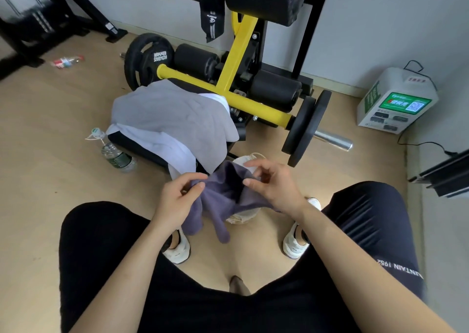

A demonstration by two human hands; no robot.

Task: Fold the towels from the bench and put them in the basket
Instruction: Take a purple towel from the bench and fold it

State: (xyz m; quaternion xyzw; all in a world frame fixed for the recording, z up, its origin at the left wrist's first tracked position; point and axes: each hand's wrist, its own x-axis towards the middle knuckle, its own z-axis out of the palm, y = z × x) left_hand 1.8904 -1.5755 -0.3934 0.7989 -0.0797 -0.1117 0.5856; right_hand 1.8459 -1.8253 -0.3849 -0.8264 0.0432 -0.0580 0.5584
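Purple towel held between both hands, above the basket on the floor.
Left hand pinches its left edge between thumb and fingers; right hand grips its right edge, cloth sagging between and below them. Grey towel and white towel drape the bench's near end.

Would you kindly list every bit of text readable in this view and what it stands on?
"HAMMER STRENGTH": on the black weight plate.
"UNTAIN 195", upside down and partly cut off: on the black shorts.
Too small or blurred to read: labels on the white charging station, logo on the hanging black strap, water bottle label.
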